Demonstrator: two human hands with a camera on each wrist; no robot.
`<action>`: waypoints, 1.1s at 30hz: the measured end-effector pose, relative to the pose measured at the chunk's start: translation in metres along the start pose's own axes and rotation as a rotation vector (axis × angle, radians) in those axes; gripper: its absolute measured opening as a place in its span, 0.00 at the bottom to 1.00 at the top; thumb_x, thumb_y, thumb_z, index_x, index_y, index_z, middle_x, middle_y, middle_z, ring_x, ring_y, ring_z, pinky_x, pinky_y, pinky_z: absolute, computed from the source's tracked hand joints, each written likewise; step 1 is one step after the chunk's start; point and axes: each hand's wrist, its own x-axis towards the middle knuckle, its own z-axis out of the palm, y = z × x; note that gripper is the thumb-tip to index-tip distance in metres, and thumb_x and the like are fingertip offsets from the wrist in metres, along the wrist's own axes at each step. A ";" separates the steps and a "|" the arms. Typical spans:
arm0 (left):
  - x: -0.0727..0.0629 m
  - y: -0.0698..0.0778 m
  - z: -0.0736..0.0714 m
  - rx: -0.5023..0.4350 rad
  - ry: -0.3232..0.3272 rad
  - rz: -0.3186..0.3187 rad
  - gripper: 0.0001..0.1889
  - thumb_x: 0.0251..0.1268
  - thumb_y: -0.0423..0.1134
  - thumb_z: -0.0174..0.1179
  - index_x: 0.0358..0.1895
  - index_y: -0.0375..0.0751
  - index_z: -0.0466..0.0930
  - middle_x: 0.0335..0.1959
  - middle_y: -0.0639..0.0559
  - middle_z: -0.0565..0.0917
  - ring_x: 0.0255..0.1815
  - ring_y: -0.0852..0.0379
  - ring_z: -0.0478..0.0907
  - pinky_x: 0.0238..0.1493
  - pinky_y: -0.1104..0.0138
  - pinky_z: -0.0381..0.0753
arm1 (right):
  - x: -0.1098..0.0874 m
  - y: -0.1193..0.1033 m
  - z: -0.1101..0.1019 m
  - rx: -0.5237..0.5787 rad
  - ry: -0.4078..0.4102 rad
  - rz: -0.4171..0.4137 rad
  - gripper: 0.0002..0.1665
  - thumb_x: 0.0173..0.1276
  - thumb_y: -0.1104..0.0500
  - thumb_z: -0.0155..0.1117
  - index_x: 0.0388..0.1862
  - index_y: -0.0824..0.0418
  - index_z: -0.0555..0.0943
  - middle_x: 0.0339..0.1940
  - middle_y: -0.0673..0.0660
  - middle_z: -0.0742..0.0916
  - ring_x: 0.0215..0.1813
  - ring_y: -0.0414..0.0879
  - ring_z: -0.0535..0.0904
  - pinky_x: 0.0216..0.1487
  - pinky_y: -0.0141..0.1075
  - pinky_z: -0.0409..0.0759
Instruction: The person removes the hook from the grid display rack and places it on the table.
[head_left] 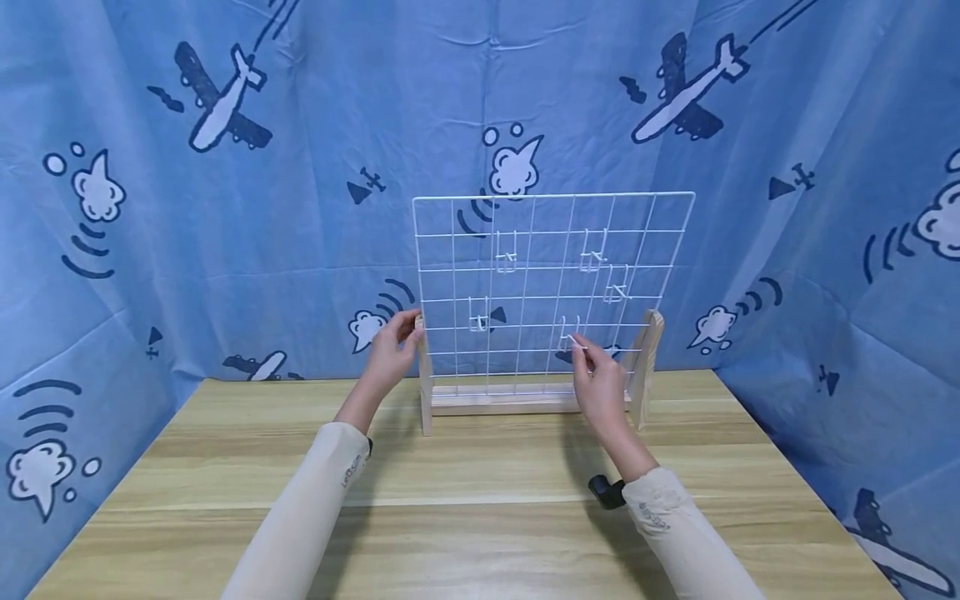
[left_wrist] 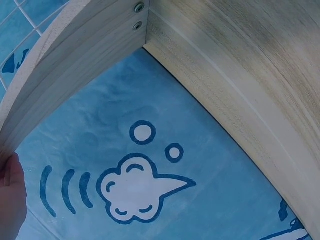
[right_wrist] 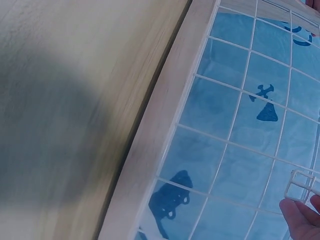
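Plainly, right hand (head_left: 602, 387) pinches hook (head_left: 567, 337); left hand (head_left: 392, 352) grips upright (head_left: 426, 379).

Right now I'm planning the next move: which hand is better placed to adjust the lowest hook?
Probably the right hand: it pinches that white hook, while the left hand holds the left wooden post.

The left hand (left_wrist: 12, 200) holds a wooden post (left_wrist: 90, 52) with two screws (left_wrist: 138, 7), beside a wire grid (left_wrist: 28, 18); a cloud-printed blue curtain (left_wrist: 220, 170) hangs behind the bench (left_wrist: 245, 65).
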 end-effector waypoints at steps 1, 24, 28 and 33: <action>0.000 0.000 0.000 -0.004 0.001 -0.001 0.21 0.75 0.34 0.49 0.67 0.33 0.65 0.60 0.36 0.75 0.64 0.45 0.71 0.67 0.57 0.70 | 0.000 0.000 -0.001 -0.006 0.002 -0.004 0.15 0.72 0.65 0.57 0.52 0.70 0.82 0.43 0.68 0.86 0.34 0.53 0.82 0.33 0.36 0.80; 0.001 -0.002 0.003 -0.015 -0.008 0.013 0.21 0.75 0.33 0.48 0.67 0.30 0.64 0.61 0.35 0.73 0.65 0.44 0.70 0.67 0.58 0.69 | 0.000 0.002 -0.026 -0.013 -0.023 -0.111 0.13 0.71 0.67 0.57 0.49 0.73 0.82 0.43 0.69 0.86 0.41 0.59 0.85 0.42 0.45 0.84; 0.001 -0.002 0.003 -0.015 0.001 0.011 0.21 0.75 0.32 0.48 0.67 0.30 0.64 0.60 0.35 0.73 0.65 0.44 0.70 0.67 0.57 0.69 | 0.000 0.003 -0.029 0.014 -0.037 -0.135 0.13 0.70 0.68 0.57 0.49 0.73 0.81 0.45 0.70 0.85 0.44 0.59 0.84 0.46 0.26 0.81; 0.001 -0.001 0.003 -0.002 0.003 0.007 0.21 0.75 0.32 0.48 0.67 0.31 0.64 0.60 0.36 0.73 0.64 0.44 0.70 0.66 0.58 0.70 | 0.000 0.006 -0.033 0.021 -0.041 -0.202 0.12 0.68 0.71 0.58 0.48 0.74 0.82 0.45 0.70 0.85 0.43 0.60 0.84 0.45 0.08 0.68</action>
